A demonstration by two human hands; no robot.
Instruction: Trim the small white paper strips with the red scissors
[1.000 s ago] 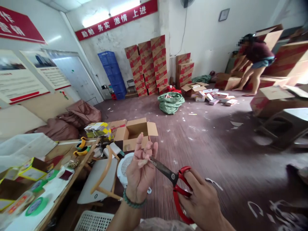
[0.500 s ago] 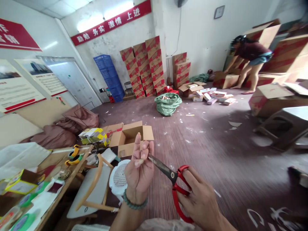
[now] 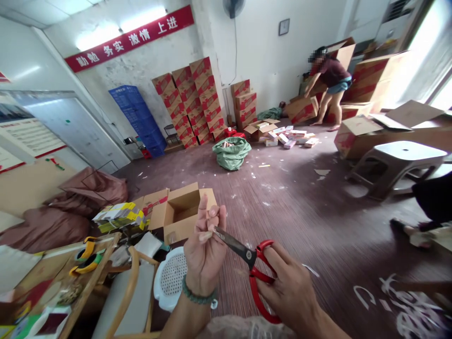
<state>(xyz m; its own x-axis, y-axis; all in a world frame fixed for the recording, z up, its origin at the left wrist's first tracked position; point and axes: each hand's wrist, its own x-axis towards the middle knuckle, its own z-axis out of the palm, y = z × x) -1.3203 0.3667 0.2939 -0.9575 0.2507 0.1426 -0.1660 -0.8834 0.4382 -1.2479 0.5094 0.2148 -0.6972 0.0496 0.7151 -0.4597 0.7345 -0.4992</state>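
A pair of scissors (image 3: 243, 249) with red handles and dark blades is in my right hand (image 3: 289, 278), its fingers wrapped through the loops. The blades look closed and point up to the left. Their tip meets the curled fingers of my left hand (image 3: 205, 245), which is held palm toward me with one finger pointing up. Thumb and a bent finger come together there; whether anything small is between them I cannot make out. A green bead bracelet (image 3: 197, 295) is around my left wrist.
An open carton (image 3: 181, 209) stands beyond my left hand. Left are a white stool (image 3: 173, 273), a wooden chair (image 3: 132, 292) and a cluttered table (image 3: 93, 282). A green sack (image 3: 231, 155) stands further off. Another person (image 3: 334, 77) bends over cartons. A plastic stool (image 3: 406, 150) is right.
My view has turned right, so the room shifts left and more shows at the right. Both hands and the scissors keep nearly the same pose. The other person's carton is tilted more.
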